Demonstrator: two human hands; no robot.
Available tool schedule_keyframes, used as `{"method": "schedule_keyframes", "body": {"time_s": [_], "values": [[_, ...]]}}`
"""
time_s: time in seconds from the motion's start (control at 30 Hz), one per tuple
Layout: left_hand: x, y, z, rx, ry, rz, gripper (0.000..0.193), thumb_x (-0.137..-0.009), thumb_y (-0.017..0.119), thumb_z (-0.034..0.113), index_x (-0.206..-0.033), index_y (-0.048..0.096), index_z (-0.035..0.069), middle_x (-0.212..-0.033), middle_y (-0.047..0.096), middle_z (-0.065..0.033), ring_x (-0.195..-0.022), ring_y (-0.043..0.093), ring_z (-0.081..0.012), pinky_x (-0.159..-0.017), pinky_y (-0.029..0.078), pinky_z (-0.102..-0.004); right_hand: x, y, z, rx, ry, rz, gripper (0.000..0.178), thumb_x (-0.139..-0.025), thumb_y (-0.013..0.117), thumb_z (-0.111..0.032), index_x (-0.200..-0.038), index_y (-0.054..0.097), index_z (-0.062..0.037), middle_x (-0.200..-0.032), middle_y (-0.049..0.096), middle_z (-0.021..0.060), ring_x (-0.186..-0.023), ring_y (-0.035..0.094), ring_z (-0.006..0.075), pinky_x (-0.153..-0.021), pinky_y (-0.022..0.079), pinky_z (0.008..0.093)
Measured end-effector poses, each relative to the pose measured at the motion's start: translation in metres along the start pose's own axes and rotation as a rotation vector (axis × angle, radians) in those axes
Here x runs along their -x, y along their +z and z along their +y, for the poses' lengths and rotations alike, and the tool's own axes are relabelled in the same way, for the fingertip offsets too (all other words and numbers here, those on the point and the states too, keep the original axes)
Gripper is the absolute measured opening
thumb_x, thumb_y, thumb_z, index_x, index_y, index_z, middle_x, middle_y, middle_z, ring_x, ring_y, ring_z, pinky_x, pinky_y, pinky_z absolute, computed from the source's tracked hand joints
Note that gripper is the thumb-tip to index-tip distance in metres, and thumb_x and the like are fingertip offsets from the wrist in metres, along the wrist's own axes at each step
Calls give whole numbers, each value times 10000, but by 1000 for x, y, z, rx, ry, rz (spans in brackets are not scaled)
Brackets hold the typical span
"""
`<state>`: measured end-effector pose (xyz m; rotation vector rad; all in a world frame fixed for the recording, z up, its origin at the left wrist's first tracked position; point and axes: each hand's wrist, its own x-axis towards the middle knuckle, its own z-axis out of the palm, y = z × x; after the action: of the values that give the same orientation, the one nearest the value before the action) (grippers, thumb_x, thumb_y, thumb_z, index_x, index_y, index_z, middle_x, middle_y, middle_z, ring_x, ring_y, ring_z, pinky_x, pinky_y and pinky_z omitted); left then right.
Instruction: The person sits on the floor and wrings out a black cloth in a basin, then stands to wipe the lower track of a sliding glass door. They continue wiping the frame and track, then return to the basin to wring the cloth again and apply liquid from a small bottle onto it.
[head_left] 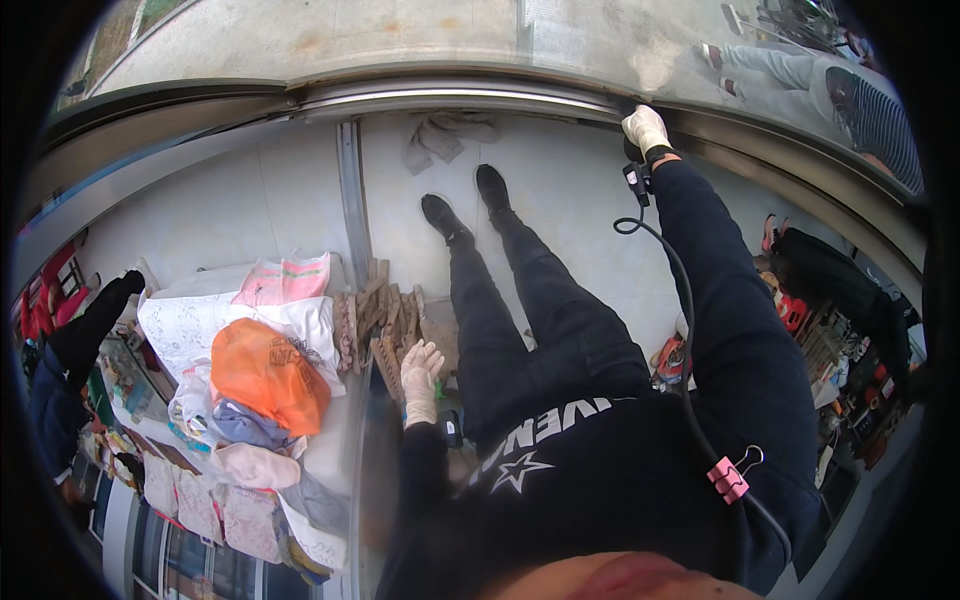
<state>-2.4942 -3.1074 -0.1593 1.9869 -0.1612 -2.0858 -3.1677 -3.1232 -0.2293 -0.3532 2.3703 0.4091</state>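
My right arm reaches out to the far side, where my right hand point(645, 128), in a whitish glove, is closed on the edge of a metal door frame point(450, 97). Its fingertips are partly hidden against the frame. A black device point(636, 183) with a cable is strapped at that wrist. My left hand point(422, 380), gloved as well, hangs low beside my left thigh with its fingers stretched out. It holds nothing and is nearest to a stack of wooden pieces point(385, 315).
An orange bag point(265, 375) and folded cloths point(235, 300) lie on a surface at left. A grey rag point(445, 138) lies on the floor by the frame. Beyond the frame at far right is a person in a striped top point(870, 115). Assorted items point(850, 400) crowd the right side.
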Motion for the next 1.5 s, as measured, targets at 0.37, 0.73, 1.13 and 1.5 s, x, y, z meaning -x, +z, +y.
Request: {"method": "schedule_keyframes", "body": {"time_s": [0.37,0.73,1.13,1.5], "values": [[4,17,-7,-45,-59,15,403,-963,553,170,-1289,469,-51,-1214,571,-249,-1051,609,-371,-886,539,-432,87,23,-139,-275,-537,244,460,-759,532,-170,-1203,622,-85,-1164,633,184,-1114,584,347,-950,462,406],[-2,17,1,-22,36,-19,410,-965,559,198,-1292,483,-38,-1212,578,-234,-1045,614,-369,-898,537,-445,127,47,-82,-669,-592,358,323,-766,562,-196,-1058,695,-155,-1061,673,139,-1017,632,307,-905,495,368],[-5,16,-22,26,-38,-17,404,-953,568,152,-1294,467,-39,-1206,579,-245,-1024,623,-371,-872,550,-450,42,5,12,169,-210,378,275,-851,544,-95,-1102,653,-128,-1116,654,107,-1039,635,322,-838,527,445],[-3,14,-32,8,-77,81,383,-956,568,153,-1280,488,-34,-1180,593,-231,-1009,628,-362,-850,558,-444,29,-7,20,283,-339,347,176,-825,528,-69,-949,648,-104,-1131,643,146,-1051,618,357,-836,516,440]]}}
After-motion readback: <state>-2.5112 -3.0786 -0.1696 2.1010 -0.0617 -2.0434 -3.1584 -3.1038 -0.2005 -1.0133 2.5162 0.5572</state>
